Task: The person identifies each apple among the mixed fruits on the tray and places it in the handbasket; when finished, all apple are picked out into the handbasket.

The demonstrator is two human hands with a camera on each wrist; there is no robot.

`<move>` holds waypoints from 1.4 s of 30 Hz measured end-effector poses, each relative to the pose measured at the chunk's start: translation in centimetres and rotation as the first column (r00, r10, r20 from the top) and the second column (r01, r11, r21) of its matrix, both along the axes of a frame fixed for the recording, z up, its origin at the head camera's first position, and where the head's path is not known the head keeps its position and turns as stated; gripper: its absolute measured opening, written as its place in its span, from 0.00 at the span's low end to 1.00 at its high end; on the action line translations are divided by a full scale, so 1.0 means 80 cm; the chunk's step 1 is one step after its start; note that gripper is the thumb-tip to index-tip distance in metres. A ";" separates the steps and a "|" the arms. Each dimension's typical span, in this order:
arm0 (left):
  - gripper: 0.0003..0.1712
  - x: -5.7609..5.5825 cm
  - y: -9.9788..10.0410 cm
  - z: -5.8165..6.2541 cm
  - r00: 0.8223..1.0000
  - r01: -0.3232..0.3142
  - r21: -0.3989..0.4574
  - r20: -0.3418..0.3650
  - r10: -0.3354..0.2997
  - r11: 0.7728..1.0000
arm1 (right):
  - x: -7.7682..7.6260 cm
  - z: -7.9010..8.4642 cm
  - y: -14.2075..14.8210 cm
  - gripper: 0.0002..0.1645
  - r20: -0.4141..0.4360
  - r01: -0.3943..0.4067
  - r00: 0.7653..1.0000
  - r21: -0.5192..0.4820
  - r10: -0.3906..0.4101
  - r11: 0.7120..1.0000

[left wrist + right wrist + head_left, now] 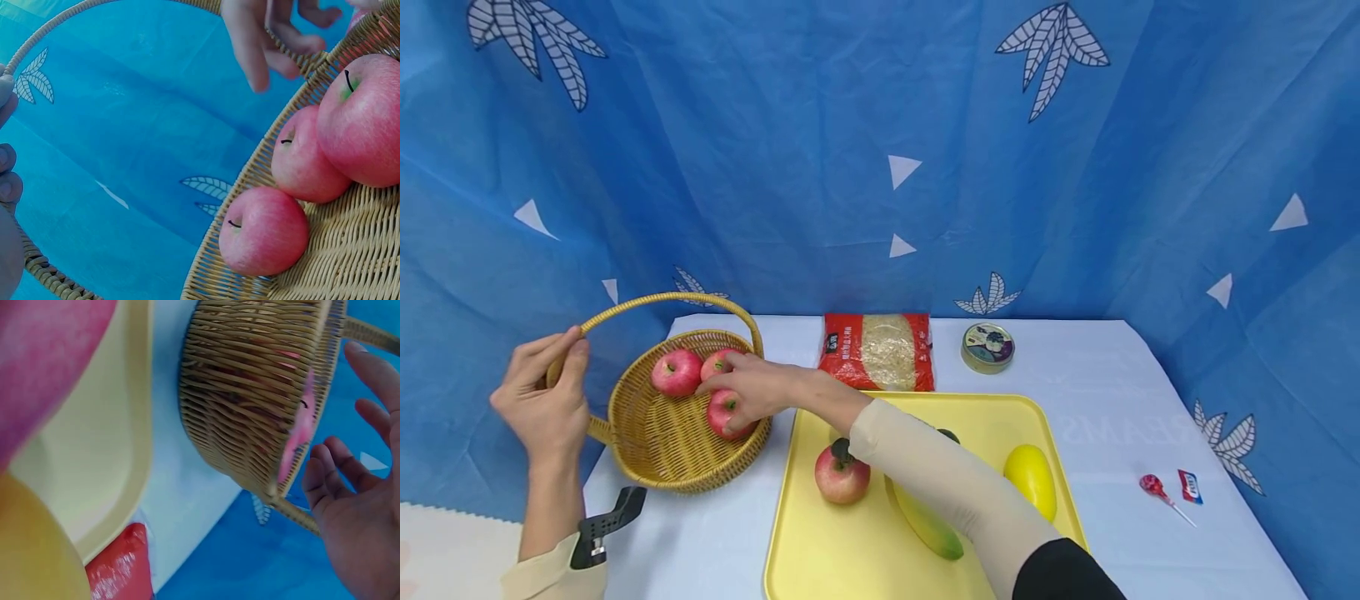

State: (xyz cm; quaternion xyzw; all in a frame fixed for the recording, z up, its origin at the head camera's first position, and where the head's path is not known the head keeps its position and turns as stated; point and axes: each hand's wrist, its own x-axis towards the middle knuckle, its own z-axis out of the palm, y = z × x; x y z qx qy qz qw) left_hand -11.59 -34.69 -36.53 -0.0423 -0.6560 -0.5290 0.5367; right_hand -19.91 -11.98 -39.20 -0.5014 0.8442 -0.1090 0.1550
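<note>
A wicker basket (673, 442) stands tilted at the left of the white table, with three red apples (677, 372) inside. My left hand (546, 396) grips its arched handle (662, 297) on the left side. Over the basket's right rim hovers my right hand (748, 385), partly covering two of the apples in the head view. Its fingers are loosely bent and hold nothing, as the right wrist view of the hand (362, 506) shows. In the left wrist view the apples (264, 231) lie close together against the wicker wall.
A yellow tray (850, 567) holds a leafed apple (842, 477), a green-yellow fruit (931, 527) and a yellow fruit (1032, 483); my right arm crosses above it. Behind are a red food bag (876, 354) and a round tin (987, 346). A lollipop (1152, 486) and small packet (1190, 487) lie right.
</note>
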 end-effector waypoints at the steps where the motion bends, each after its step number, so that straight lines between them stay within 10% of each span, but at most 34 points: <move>1: 0.08 0.000 0.000 0.000 1.000 -0.002 -0.002 0.001 0.002 1.000 | 0.002 0.004 0.004 0.42 0.000 -0.006 1.000 -0.012 0.006 1.000; 23: 0.08 0.001 0.004 0.005 1.000 0.008 0.033 0.000 -0.008 0.999 | 0.033 0.044 0.105 0.39 -0.042 -0.142 0.989 -0.071 0.139 0.987; 42: 0.09 -0.001 0.000 -0.001 0.999 -0.015 0.020 0.043 0.014 1.000 | 0.055 0.005 0.180 0.35 0.169 -0.146 0.975 -0.015 0.147 0.989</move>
